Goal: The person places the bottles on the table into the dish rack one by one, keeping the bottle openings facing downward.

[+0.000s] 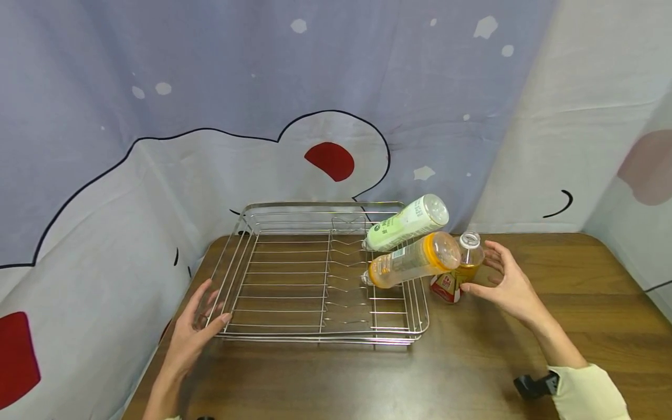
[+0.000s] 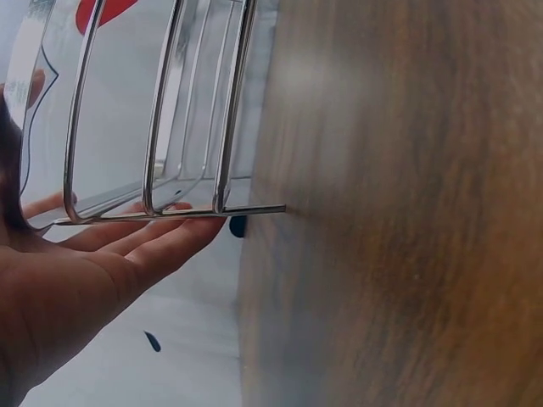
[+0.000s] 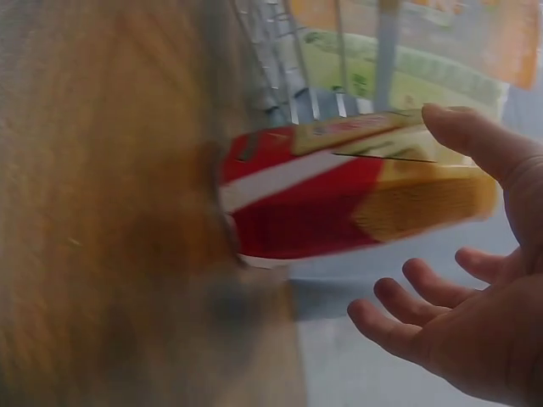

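Note:
A silver wire dish rack [image 1: 286, 284] stands on the wooden table. My left hand [image 1: 191, 329] holds its left side, the thumb over the top rim and the fingers along the outer wires [image 2: 153, 170]. Two bottles lean neck-down in the rack's right part: a green-and-white one [image 1: 406, 224] and a clear one with orange bands [image 1: 409, 262]. Just outside the rack's right side, a clear bottle with a red and yellow label [image 3: 314, 191] stands upright without a cap. My right hand [image 1: 506, 286] is beside it, thumb near the label and spread fingers [image 3: 399, 326] apart from it.
Brown wood table [image 1: 567, 291] extends to the right of the rack and in front of it. A patterned curtain [image 1: 210, 175] hangs close behind the table and along its left side. A black band [image 1: 538, 385] is on the right wrist.

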The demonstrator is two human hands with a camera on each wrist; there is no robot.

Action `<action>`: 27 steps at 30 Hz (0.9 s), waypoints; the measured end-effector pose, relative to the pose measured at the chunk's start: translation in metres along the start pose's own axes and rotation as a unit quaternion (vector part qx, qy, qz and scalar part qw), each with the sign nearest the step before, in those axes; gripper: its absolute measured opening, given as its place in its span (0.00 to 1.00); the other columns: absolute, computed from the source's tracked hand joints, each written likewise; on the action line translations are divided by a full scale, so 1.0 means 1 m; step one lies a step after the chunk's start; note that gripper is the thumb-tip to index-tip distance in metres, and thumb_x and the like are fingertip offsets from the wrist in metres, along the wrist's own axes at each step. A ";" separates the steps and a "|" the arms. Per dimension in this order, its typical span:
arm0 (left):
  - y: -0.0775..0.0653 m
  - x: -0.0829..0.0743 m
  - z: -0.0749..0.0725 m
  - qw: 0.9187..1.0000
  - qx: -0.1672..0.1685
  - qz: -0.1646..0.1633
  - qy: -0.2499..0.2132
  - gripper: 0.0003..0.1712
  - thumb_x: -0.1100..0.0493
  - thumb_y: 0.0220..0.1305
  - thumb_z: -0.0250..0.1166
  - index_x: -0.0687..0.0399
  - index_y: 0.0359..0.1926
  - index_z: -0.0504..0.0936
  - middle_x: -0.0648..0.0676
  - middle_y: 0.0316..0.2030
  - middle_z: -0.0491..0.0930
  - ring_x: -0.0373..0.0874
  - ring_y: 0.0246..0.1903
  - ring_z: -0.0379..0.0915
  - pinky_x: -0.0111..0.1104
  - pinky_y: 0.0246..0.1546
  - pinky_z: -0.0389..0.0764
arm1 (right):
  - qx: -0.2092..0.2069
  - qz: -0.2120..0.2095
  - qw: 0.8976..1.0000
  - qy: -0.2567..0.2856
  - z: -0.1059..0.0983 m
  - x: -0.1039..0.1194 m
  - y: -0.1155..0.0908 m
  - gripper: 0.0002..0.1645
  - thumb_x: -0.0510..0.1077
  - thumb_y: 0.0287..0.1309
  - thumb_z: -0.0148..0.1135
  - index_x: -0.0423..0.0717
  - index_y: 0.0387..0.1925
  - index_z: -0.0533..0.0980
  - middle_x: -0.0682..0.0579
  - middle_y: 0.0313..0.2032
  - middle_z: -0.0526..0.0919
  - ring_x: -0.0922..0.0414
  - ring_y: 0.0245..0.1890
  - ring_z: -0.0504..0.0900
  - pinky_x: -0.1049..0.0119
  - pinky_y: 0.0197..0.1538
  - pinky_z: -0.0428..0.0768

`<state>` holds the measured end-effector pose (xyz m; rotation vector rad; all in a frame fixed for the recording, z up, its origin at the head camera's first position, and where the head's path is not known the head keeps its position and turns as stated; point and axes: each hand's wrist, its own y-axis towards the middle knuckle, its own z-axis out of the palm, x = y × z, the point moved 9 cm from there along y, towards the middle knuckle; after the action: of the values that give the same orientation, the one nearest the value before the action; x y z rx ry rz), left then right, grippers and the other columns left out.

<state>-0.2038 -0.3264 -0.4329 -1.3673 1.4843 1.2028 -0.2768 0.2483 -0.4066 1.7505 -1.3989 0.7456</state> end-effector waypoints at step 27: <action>0.000 0.003 0.001 1.000 0.001 -0.016 -0.022 0.46 0.69 0.68 0.60 0.44 0.79 0.47 0.76 0.68 0.56 0.38 0.60 0.69 0.62 0.67 0.46 | -0.009 0.056 0.998 0.014 0.047 -0.031 0.001 0.48 0.41 0.48 0.78 0.33 0.65 0.61 0.25 0.57 0.71 0.32 0.57 0.73 0.41 0.57 0.74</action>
<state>-0.2038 -0.3266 -0.4362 -1.3494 1.4284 1.2026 -0.2862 0.2253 -0.4573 1.6542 -1.4897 0.8115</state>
